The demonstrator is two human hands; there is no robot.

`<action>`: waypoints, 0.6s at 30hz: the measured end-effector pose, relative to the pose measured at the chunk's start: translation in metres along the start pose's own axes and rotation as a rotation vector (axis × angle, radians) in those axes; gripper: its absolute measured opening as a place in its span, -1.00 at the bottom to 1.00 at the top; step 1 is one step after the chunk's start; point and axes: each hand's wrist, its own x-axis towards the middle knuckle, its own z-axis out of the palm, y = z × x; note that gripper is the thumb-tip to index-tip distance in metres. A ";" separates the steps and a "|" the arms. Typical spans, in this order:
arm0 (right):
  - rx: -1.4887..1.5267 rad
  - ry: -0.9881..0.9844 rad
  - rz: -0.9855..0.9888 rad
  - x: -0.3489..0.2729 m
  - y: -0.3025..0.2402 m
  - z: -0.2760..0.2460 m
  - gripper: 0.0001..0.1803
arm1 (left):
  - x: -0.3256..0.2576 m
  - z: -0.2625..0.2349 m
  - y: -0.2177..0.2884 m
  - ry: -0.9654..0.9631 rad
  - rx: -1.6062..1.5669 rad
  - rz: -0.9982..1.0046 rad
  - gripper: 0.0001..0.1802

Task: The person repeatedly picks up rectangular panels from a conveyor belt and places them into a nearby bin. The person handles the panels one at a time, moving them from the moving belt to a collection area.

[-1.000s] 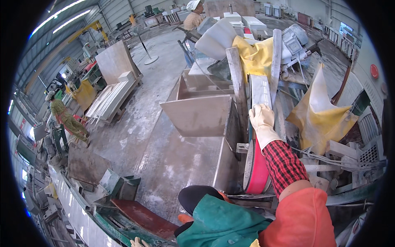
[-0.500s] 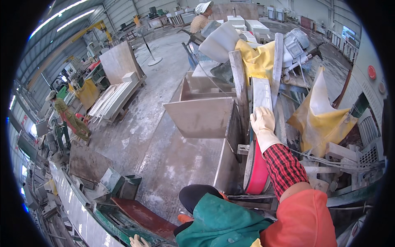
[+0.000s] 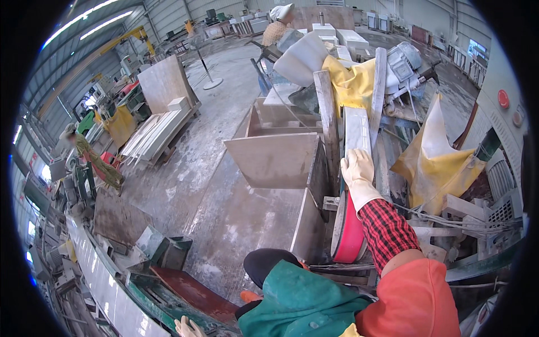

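Observation:
My right hand (image 3: 359, 173), in a cream rubber glove, lies on the near end of a long, wet white stone strip (image 3: 357, 126). Its fingers are stretched out over the top, not wrapped round it. The strip runs away from me between two upright boards, under a yellow sheet (image 3: 351, 78). Close to my wrist, a red belt (image 3: 351, 236) curves down round the end roller. My left hand (image 3: 189, 327), gloved alike, shows only partly at the lower edge, fingers apart. It is nearest the green metal frame (image 3: 147, 300); nothing shows in it.
Grey slab bins (image 3: 275, 160) stand left of the belt. To the right are a yellow-and-white sheet (image 3: 435, 163), cables and a panel with a red button (image 3: 503, 99). A long pale slab (image 3: 106, 281) lies lower left. One person (image 3: 95, 160) stands far left, another (image 3: 276, 28) beyond the belt.
The view has shifted very slightly. My right hand stays on the white strip almost unmoved. The left hand shows a little more at the lower edge.

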 end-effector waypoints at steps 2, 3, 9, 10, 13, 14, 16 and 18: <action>-0.004 -0.030 0.009 -0.001 0.000 -0.002 -0.70 | 0.000 0.000 0.000 -0.032 -0.001 -0.018 -0.50; -0.005 -0.044 0.013 -0.002 -0.001 -0.004 -0.70 | 0.001 -0.002 0.002 -0.048 -0.001 -0.027 -0.49; -0.037 -0.127 0.033 -0.006 -0.005 -0.014 -0.66 | 0.000 -0.001 0.004 -0.031 -0.002 -0.031 -0.49; -0.055 -0.158 0.059 -0.007 -0.008 -0.018 -0.64 | 0.000 -0.001 0.003 -0.031 0.001 -0.029 -0.49; -0.097 -0.245 0.137 -0.009 -0.019 -0.027 -0.57 | 0.000 0.000 -0.002 -0.024 0.007 -0.019 -0.49; -0.103 -0.270 0.159 -0.009 -0.021 -0.029 -0.55 | -0.001 0.002 -0.005 -0.018 0.006 -0.015 -0.49; -0.104 -0.289 0.184 -0.011 -0.020 -0.030 -0.53 | -0.001 0.002 -0.004 -0.011 0.001 -0.012 -0.49; -0.091 -0.277 0.183 -0.014 -0.017 -0.026 -0.52 | -0.002 0.002 -0.001 -0.009 -0.004 -0.020 -0.49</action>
